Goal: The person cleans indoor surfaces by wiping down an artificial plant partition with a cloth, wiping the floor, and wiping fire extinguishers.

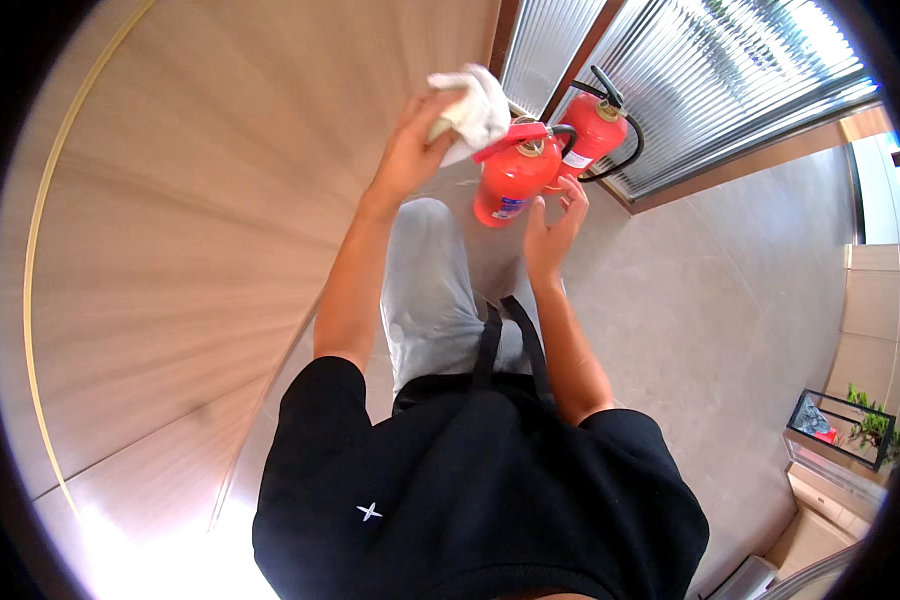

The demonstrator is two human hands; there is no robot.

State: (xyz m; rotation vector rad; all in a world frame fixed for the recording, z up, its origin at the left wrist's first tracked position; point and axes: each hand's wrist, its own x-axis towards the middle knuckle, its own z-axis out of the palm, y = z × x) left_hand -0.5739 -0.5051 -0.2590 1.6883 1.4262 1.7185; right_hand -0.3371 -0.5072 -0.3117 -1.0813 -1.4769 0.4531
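My left hand (412, 146) grips a white cloth (482, 105), partly blurred, beside the red handle (511, 140) of the nearer fire extinguisher (520, 174). That red cylinder stands upright on the floor before my knees and bears a blue-and-white label. Whether the cloth touches the handle, I cannot tell. Close to the cylinder's right side is my right hand (555, 232), its fingers apart and slightly curled, holding nothing. Just behind stands a second red fire extinguisher (594, 124) with a black handle and a curved black hose; the nearer one hides part of it.
A wood-grain wall panel (195, 225) rises along my left. Ribbed glass (690, 90) in a brown frame stands behind the extinguishers. Grey flooring (690, 300) extends to my right, towards a black-framed planter (840, 431) with green plants.
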